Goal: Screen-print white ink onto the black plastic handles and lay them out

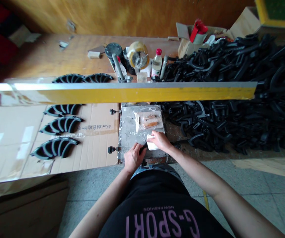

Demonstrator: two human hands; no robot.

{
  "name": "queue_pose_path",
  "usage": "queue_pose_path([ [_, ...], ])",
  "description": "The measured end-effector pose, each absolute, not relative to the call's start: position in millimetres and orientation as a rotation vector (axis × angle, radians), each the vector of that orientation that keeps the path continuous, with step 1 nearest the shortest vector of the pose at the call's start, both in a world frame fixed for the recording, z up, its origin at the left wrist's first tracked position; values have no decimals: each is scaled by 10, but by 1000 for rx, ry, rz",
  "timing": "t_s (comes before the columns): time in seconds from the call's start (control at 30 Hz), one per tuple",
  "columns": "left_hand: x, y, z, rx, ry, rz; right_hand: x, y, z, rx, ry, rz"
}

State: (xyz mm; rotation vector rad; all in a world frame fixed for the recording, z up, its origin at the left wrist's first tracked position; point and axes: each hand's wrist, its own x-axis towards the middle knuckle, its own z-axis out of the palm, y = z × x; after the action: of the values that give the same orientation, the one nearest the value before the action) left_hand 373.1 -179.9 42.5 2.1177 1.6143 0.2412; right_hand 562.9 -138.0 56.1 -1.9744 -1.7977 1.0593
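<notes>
From where I stand, the person's left hand (134, 158) is closed around a narrow black piece (143, 147), mostly hidden by the fingers, at the near edge of a flat grey plate (129, 135) on the wooden bench (43, 59). The right hand (160, 140) grips a white, folded, cloth-like pad (152, 145) just beside that piece; whether the two touch I can't tell. Just beyond the hands, clear plastic film (140, 127) covers orange-brown strips (150, 125). To the left, ribbed, fan-shaped sets of curved black parts (55, 148) lie on brown cardboard (100, 142). To the right sits a big heap of loose black parts (222, 129). A long yellow bar with a silver top (137, 95) spans above the plate.
</notes>
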Motion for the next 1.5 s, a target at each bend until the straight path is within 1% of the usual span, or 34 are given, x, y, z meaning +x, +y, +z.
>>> queue_pose_path([
  [0.13,3729,-1800,421,2113,1602,248,5735,-1416,585,-1985,-1863,1163],
  [0.33,3719,-1799,407,2140,1593,248,5680,-1320,576,-1997,-1808,1103],
  [0.5,3714,-1801,397,2128,1602,234,5773,-1345,561,-1993,-1896,1213],
  [0.73,3722,-1788,391,2123,1619,226,5757,-1290,577,-1987,-1918,1106],
  [0.87,3713,-1755,440,2134,1621,180,6179,-1499,719,-1997,-1980,1134],
  [0.97,3725,-1722,528,2132,1597,147,6631,-1651,867,-2038,-1788,1119],
  [1.1,3995,-1635,670,2063,1470,253,7070,-1661,1015,-1973,-1501,991],
  [1.2,4464,-1517,732,2058,1351,290,7239,-1488,1057,-1880,-1342,847],
  [1.33,5114,-1367,758,2084,1290,351,7370,-1054,1053,-1782,-1164,669],
  [1.4,5283,-1335,767,2070,1229,399,7417,-760,1040,-1747,-1105,603],
  [1.5,5297,-1352,780,2033,1137,387,7448,-217,1004,-1674,-1059,537],
])
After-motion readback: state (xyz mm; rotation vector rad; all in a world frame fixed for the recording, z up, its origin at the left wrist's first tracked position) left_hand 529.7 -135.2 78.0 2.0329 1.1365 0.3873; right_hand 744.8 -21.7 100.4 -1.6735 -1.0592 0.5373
